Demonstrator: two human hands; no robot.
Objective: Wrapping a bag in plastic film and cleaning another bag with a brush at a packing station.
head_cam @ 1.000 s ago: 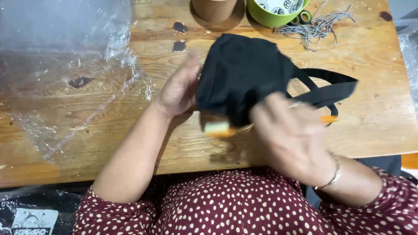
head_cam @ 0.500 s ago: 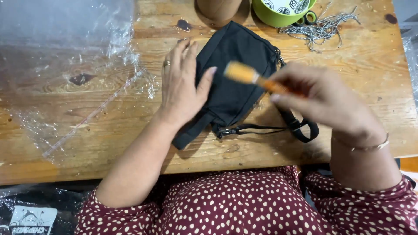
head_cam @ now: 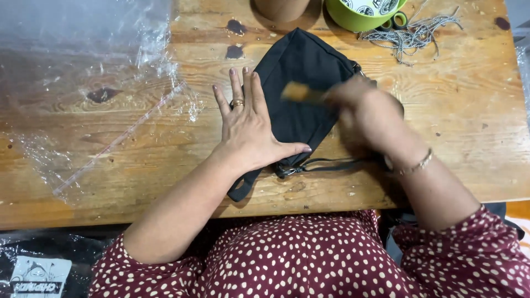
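Black fabric pouch (head_cam: pixel 301 83), frame centre: flat left hand (head_cam: pixel 248 127) pins it; right hand (head_cam: pixel 367 113) grips blurred wooden-handled brush (head_cam: pixel 301 92). Loose strap (head_cam: pixel 326 164) may snag.

Right hand (head_cam: pixel 370 113) motion-blurred, grip unclear; orange tool (head_cam: pixel 301 92) smeared, kind untellable. Left hand (head_cam: pixel 251 129) hides black bag's (head_cam: pixel 309 72) left edge. Green tub (head_cam: pixel 359 11) and brown cylinder (head_cam: pixel 281 8) cut by top edge.

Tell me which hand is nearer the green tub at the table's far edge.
Right. The right hand lies on the black bag, just below the green tub; the left hand rests flat on the bag's left side, farther away.
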